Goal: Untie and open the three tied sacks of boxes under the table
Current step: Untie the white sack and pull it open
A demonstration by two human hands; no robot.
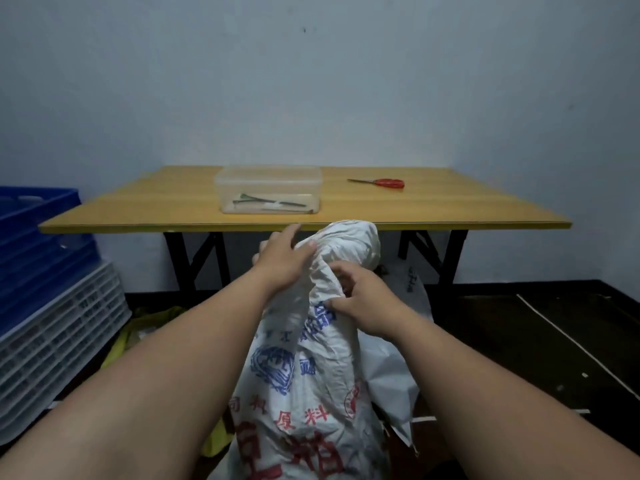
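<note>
Near the table [304, 226], 1 printed white sack [311, 375] stood upright. The left hand [284, 261] lay flat-fingered on its bunched neck [346, 244]; the right hand [363, 303] pinched the cloth below. Untying seemed underway; next, the tie needed finding and loosening.

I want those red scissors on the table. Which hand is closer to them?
Right. The right hand pinches the sack neck, below the red scissors and slightly left of them. The left hand rests on the sack farther left.
</note>
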